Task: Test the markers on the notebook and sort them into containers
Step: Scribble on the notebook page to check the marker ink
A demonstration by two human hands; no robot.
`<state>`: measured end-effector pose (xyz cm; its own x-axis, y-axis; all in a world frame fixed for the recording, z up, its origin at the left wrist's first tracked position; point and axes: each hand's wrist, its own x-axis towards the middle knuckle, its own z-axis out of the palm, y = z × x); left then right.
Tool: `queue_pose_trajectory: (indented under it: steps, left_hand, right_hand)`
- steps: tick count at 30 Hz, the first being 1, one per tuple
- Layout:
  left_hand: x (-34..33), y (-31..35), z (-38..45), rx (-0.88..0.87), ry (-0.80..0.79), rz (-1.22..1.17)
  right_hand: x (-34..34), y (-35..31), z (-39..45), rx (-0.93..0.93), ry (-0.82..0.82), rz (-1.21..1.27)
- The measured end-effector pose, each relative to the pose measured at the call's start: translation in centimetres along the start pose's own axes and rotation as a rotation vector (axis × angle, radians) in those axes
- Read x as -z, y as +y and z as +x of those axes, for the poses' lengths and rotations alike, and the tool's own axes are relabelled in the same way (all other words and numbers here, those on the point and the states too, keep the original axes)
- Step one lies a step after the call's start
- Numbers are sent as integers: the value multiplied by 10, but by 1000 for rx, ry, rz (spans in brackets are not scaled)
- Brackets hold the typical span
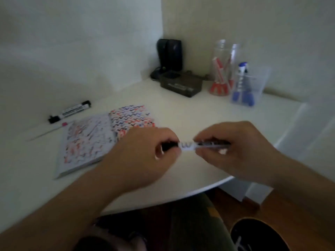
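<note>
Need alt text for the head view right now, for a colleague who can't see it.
Both hands grip one black marker over the white table: left hand on its cap end, right hand on the barrel. A scribbled notebook lies left.

This looks like a room in a home, a small study corner. A white rounded bench [190,113] stands against plain pale walls [81,42], with black desktop speakers [170,55] in the corner and wooden floor [235,201] below its edge.
</note>
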<state>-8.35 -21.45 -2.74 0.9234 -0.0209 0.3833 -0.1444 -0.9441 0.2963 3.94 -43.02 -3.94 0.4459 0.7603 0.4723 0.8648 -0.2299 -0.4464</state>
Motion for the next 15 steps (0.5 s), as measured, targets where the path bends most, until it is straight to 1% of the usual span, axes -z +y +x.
queue_pose_trajectory:
  steps: [2,4,5,7,9,10,11,13,15]
  left_hand:
    - [-29,51,-17,-139,7,-37]
    - [-70,90,-33,-222,-20,-80]
    - [-94,105,-36,-232,-80,-102]
    - [-146,124,-29,-207,-282,-129]
    - [-204,134,-18,-168,-533,-147]
    - [-233,138,-14,-164,-632,-131]
    - [-260,142,-13,-169,-708,-97]
    - [-302,149,-14,-171,-813,-36]
    - [-328,155,-14,-138,-865,-20]
  right_hand:
    - [23,0,-67,-80,14,83]
    - [35,8,-128,-210,2,123]
    - [35,15,-158,-287,-5,127]
    - [26,36,-208,-474,-48,95]
    - [3,67,-256,-658,-159,18]
    - [-12,82,-278,-740,-221,-30]
    - [-26,95,-297,-807,-268,-66]
    - [-52,115,-323,-881,-310,-94]
    - [-66,132,-339,-916,-321,-113]
